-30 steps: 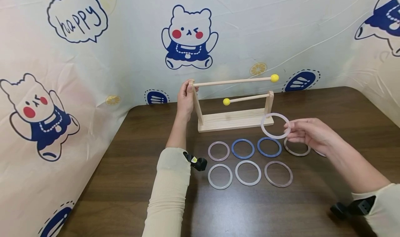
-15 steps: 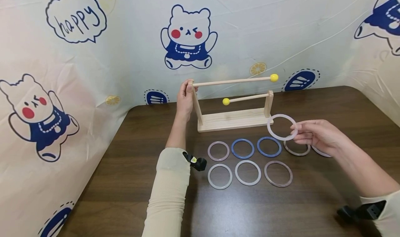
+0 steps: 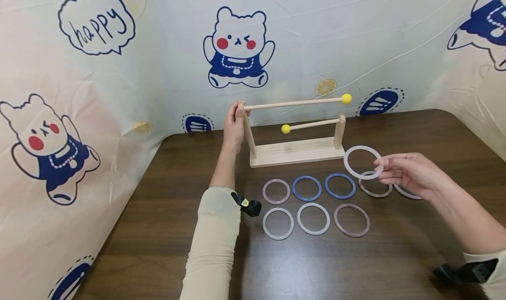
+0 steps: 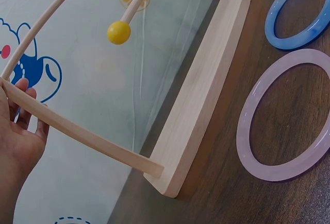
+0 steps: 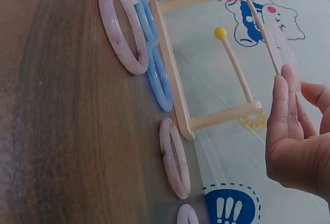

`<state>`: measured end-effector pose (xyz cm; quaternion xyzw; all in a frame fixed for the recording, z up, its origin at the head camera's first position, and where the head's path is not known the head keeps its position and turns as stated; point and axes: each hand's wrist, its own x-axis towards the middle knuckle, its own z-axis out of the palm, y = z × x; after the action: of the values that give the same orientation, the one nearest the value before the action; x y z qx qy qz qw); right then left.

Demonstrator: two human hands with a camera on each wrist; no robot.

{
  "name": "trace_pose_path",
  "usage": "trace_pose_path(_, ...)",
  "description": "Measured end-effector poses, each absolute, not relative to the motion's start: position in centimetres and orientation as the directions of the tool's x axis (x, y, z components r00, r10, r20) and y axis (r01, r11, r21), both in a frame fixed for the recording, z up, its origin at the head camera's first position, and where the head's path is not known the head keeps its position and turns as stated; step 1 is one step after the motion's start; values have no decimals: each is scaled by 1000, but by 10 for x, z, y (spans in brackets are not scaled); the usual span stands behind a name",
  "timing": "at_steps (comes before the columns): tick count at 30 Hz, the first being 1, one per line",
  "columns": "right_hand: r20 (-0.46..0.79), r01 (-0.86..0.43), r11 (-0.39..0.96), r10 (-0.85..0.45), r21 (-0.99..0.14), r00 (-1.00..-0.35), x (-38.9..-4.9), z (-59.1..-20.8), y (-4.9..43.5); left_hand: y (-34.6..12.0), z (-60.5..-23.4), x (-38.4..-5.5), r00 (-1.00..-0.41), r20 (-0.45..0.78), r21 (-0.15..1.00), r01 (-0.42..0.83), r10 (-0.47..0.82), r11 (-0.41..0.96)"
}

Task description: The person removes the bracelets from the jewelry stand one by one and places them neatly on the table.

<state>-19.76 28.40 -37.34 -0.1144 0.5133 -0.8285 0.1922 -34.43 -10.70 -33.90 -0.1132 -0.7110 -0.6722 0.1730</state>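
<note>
At the back of the table my left hand (image 3: 234, 131) grips the top of the left upright of a wooden bangle stand (image 3: 296, 151). Its long upper rod (image 3: 296, 103) ends in a yellow ball, as does the shorter lower rod (image 3: 314, 124); neither carries a bangle. My right hand (image 3: 413, 172) pinches a pale pink bangle (image 3: 361, 147) by its right side, raised in front of the stand's right end. In the right wrist view, the fingers (image 5: 280, 100) partly cover this bangle. Behind it in the head view lies a brownish bangle (image 3: 375, 196).
In two rows before the stand lie a lilac bangle (image 3: 276, 180), blue bangles (image 3: 307, 177), whitish bangles (image 3: 278, 209) and a mauve bangle (image 3: 352, 205). A pale bangle (image 3: 409, 196) is partly hidden by the right hand. A printed cloth (image 3: 300, 41) hangs behind the table.
My right hand has drawn the pale pink bangle to the right and slightly toward me, away from the stand. The left hand keeps its grip on the upright.
</note>
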Motion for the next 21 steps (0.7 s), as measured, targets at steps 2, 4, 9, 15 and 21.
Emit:
trace_pose_path(2, -20, 195, -382, -418, -903, -908, -196, -373, 284, -107, -339, -345, -913, 401, 915, 396, -71, 75)
trace_pose_path(4, -27, 190, -367, -404, -910, -914, -194, -372, 285, -107, -339, -344, -915, 397, 917, 392, -71, 81)
trace_pose_path(9, -31, 190, -364, -401, -912, -916, -192, -372, 287, -108, -338, -344, -916, 394, 917, 388, -72, 88)
trace_pose_path(15, -64, 202, -307, -406, -930, -912, -192, -372, 291, -108, -339, -344, -913, 402, 915, 397, -72, 77)
trace_pose_path(21, -86, 205, -246, -422, -947, -903, -190, -375, 296, -107, -339, -345, -916, 395, 917, 390, -67, 81)
